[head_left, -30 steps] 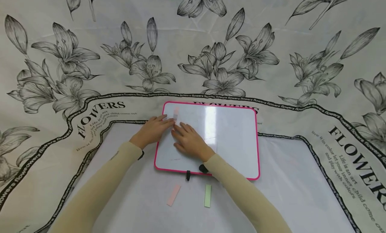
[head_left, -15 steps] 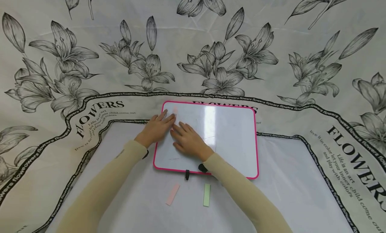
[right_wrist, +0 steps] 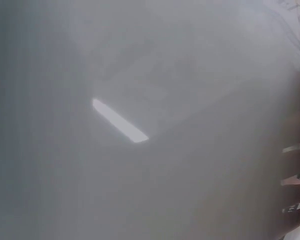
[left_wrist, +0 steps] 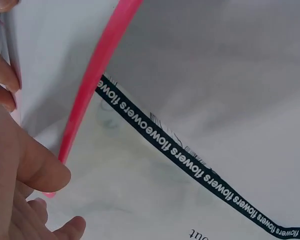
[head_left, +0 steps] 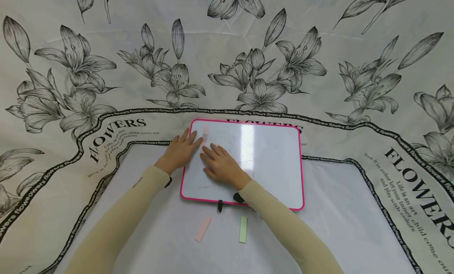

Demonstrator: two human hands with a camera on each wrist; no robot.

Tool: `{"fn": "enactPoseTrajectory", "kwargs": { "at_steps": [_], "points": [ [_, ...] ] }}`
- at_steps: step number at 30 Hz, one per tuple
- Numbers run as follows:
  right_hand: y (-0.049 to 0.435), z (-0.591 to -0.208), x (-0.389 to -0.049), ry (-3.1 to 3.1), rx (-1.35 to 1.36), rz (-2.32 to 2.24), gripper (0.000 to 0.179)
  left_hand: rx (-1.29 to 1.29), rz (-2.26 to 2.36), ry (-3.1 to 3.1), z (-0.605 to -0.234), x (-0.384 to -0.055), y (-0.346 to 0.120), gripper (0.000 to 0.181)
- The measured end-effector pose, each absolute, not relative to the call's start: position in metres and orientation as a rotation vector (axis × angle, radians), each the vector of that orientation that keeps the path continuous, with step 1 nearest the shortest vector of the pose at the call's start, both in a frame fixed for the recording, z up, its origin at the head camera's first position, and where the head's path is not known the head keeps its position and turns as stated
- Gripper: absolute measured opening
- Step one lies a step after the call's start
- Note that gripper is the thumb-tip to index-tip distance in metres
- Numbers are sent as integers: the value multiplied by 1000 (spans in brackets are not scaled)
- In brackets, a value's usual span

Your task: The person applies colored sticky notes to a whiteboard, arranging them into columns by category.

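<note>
Centrally, a pale pink strip whose lower part looks greyish lies on the whiteboard, near its upper left corner. The left hand has nothing in its grasp; its fingers are extended and spread across the whiteboard's left edge, one fingertip at the strip's lower end, though actual contact cannot be told. The right hand rests flat on the whiteboard's left half, fingers extended and slightly parted, likewise holding nothing, its fingertips just below the strip. At the whiteboard's near edge sits a small black clip; beyond that edge, a loose pink strip and a green strip lie apart on the cloth. Past the whiteboard's far edge, the cloth shows line-drawn lilies.
</note>
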State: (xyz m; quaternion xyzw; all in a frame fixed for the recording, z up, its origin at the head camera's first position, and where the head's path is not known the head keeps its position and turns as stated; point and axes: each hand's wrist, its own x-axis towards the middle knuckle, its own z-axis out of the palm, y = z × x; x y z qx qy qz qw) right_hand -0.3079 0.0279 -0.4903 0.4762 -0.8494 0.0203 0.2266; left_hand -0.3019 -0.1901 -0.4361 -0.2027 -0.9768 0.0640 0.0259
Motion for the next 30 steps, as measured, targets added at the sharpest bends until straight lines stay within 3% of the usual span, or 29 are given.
{"fn": "enactPoseTrajectory", "kwargs": {
  "at_steps": [6,12,20,30],
  "points": [
    [29,-490,-307,-2353,1309,31,50,-702,160,-2963,-437,-302,-184,52],
    [29,-489,-307,-2361,1324,17,51,-711,141,-2985,-439,-306,-183,53],
    [31,-486,-307,-2394,1340,-21,55,-727,-99,-3113,-433,-308,-195,91],
    [32,-485,-307,-2429,1351,-17,57,-752,-192,-3161,-435,-310,-204,78]
  ]
}}
